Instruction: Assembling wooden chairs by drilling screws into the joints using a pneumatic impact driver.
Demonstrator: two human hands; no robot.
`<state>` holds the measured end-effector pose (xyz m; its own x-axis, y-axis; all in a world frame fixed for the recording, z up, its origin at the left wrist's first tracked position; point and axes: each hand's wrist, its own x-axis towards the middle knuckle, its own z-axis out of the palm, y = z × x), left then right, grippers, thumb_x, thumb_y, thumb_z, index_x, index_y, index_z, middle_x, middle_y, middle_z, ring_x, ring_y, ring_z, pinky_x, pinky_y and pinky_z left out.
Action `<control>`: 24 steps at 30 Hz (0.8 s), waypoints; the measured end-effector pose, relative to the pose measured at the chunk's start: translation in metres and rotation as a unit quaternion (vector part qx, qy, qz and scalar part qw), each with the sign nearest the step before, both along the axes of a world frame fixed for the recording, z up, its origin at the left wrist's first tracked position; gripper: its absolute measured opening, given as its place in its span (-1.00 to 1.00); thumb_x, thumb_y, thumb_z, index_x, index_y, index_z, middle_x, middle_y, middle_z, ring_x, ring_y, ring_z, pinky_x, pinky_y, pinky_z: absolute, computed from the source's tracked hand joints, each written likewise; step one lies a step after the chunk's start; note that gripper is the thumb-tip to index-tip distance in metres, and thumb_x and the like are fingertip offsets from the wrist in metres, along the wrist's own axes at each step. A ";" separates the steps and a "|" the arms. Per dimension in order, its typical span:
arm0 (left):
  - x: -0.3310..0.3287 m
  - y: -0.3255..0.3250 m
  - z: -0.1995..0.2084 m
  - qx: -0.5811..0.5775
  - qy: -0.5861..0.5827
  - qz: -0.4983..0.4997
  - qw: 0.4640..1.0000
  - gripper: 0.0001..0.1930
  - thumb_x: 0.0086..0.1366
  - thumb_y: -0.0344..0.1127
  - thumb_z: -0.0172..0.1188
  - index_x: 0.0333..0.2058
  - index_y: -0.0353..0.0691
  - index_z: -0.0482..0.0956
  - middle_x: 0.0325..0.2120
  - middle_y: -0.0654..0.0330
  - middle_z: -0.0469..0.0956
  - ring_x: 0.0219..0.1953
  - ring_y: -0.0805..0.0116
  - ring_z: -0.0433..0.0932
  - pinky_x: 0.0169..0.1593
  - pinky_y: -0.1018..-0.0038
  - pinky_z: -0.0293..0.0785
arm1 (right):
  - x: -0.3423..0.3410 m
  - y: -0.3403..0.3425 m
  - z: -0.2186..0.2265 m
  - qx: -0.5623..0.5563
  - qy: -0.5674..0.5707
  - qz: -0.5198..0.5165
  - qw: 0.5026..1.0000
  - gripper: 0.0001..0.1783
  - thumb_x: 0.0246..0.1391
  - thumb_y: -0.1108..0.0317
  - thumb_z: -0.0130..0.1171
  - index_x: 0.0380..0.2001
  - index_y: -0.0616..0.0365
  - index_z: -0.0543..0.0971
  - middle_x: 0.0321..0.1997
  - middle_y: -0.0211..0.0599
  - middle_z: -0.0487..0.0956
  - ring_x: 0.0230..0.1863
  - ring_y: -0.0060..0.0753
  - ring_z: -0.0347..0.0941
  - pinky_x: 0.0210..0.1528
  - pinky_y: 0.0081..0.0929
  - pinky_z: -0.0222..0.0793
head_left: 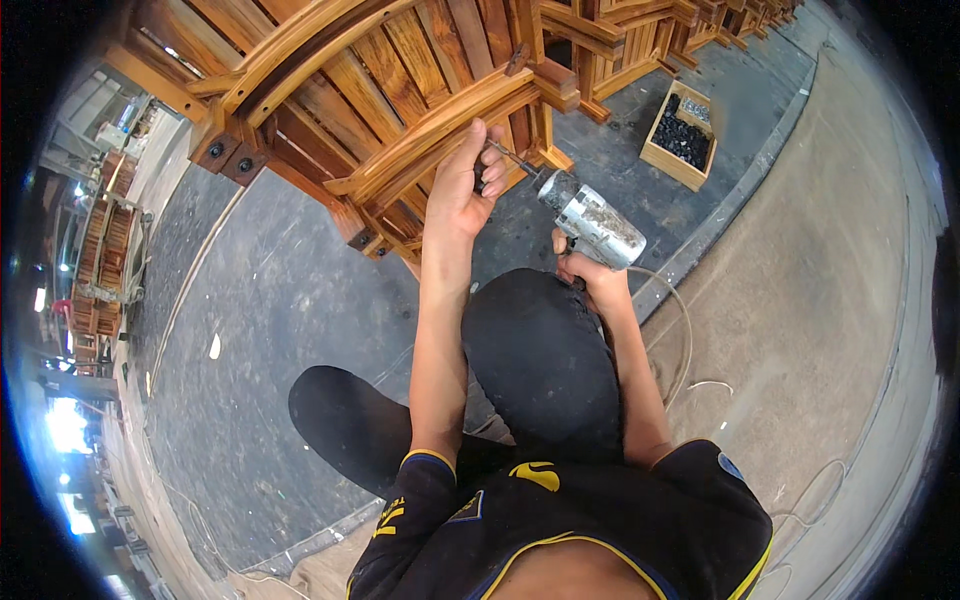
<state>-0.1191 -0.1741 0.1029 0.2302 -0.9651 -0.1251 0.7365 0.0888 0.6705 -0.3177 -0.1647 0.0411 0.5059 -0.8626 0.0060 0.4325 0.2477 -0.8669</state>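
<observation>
My right hand (594,278) grips the handle of a silver air screwdriver (598,222), its body scuffed and dirty. The tool's thin bit (512,157) points up and left, ending close to the fingers of my left hand (466,190). Those fingers are curled at the edge of a curved, slatted wooden piece of furniture (430,125). A small black piece (480,178) shows between them; its exact kind is hidden by the fingers. Dark bolt heads (245,165) sit in the wooden corner at upper left.
A wooden box (672,165) of black pieces and silvery hardware stands on the dark mat (270,300), right of the furniture. A pale air hose (688,330) curves from the tool onto the concrete floor (800,260). More wooden furniture (640,40) lines the back; slatted pieces (103,250) stand far left.
</observation>
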 end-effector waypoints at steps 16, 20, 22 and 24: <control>0.020 0.037 0.075 -0.113 0.030 0.102 0.988 -0.70 0.28 -0.08 0.14 -0.30 -0.23 0.45 -0.71 0.41 0.25 -0.72 0.61 0.21 -0.69 0.64 0.07 | 0.037 -0.016 0.073 -0.300 0.138 -0.019 0.944 -0.67 -0.28 0.59 0.17 -0.29 0.31 0.56 -0.39 -0.39 0.58 -0.43 -0.58 0.45 -0.35 -0.59 0.36; 0.051 0.065 0.130 -0.144 -0.058 0.196 0.968 -0.70 0.28 -0.13 0.14 -0.28 -0.30 0.52 -0.71 0.42 0.25 -0.73 0.65 0.18 -0.70 0.70 0.03 | 0.071 -0.006 0.146 -0.459 0.119 -0.008 0.880 -0.62 -0.35 0.50 0.25 -0.29 0.30 0.56 -0.37 -0.37 0.58 -0.33 -0.53 0.48 -0.23 -0.58 0.36; 0.063 0.071 0.156 -0.181 -0.101 0.209 0.956 -0.66 0.32 -0.11 0.09 -0.21 -0.33 0.51 -0.69 0.44 0.23 -0.71 0.67 0.17 -0.70 0.71 0.03 | 0.083 -0.015 0.168 -0.549 0.114 -0.065 0.826 -0.60 -0.35 0.49 0.26 -0.29 0.32 0.55 -0.36 -0.36 0.58 -0.32 -0.55 0.47 -0.22 -0.58 0.36; 0.078 0.081 0.182 -0.219 -0.133 0.204 0.945 -0.65 0.36 -0.12 0.02 -0.15 -0.35 0.48 -0.67 0.46 0.21 -0.71 0.68 0.15 -0.70 0.72 0.03 | 0.098 -0.008 0.198 -0.531 0.087 -0.064 0.841 -0.59 -0.34 0.48 0.28 -0.27 0.34 0.54 -0.33 -0.31 0.59 -0.32 -0.57 0.46 -0.22 -0.58 0.36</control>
